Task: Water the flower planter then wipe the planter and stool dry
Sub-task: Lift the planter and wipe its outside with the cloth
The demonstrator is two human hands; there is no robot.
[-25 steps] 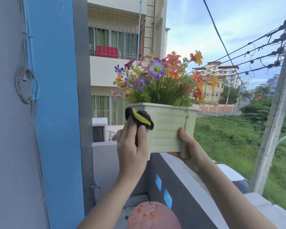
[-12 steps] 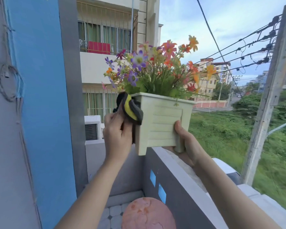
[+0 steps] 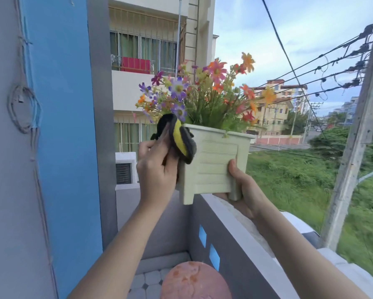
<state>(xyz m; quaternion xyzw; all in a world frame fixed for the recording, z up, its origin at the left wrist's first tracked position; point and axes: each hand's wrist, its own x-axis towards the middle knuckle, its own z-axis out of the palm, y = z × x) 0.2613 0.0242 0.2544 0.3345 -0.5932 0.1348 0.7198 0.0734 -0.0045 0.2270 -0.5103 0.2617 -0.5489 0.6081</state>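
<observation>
Planter: a cream ribbed plastic flower planter (image 3: 215, 167) on short legs is held up over the balcony wall (image 3: 235, 234), well above the stool (image 3: 194, 281); it is slightly tilted.
Flowers: a dense bunch of mixed flowers (image 3: 203, 91) stands tall above the rim; whether they are real cannot be told.
Left hand: the left hand (image 3: 157, 167) is curled round a bunched black-and-yellow cloth (image 3: 179, 139); the cloth is pressed to the planter's left corner, just under the rim.
Right hand: the right hand (image 3: 248, 188) is cupped under the right front leg; the thumb is laid up the front face; the fingers underneath are hidden.
Weight: judged moderate, since it is carried from one corner; top-heavy from the flowers.
Surface: stiff and smooth; likely slippery where wet; water inside may spill if it is tipped.
Best hold: the base and legs, or under the rim lip; never the stems, which are soft and easily crushed.
Risk: a slip here could send it over the wall.
</observation>
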